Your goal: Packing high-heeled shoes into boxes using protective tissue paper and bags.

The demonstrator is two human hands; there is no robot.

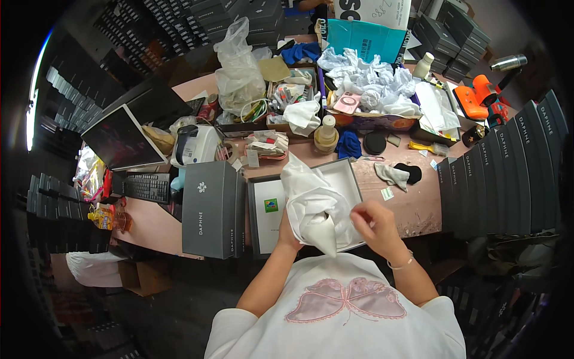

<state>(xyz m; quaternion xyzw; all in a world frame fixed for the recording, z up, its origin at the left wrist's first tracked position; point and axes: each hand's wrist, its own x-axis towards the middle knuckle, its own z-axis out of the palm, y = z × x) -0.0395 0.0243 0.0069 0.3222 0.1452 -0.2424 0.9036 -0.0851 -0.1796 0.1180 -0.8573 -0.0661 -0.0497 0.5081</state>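
Observation:
Over an open grey shoebox with a white inside, my left hand grips a white pointed shoe from its left side. White tissue paper is crumpled around the shoe, and the pointed toe sticks out toward me. Most of my left fingers are hidden behind the bundle. Just right of the paper, my right hand is raised with its fingers curled in. Whatever those fingers hold, if anything, does not show. Left of the bundle lies the shoebox lid, which carries a small green sticker.
A closed grey shoebox stands to the left, beside a keyboard, a monitor and a label printer. Stacked shoeboxes line the right edge. Behind are a carton of crumpled paper and a pump bottle.

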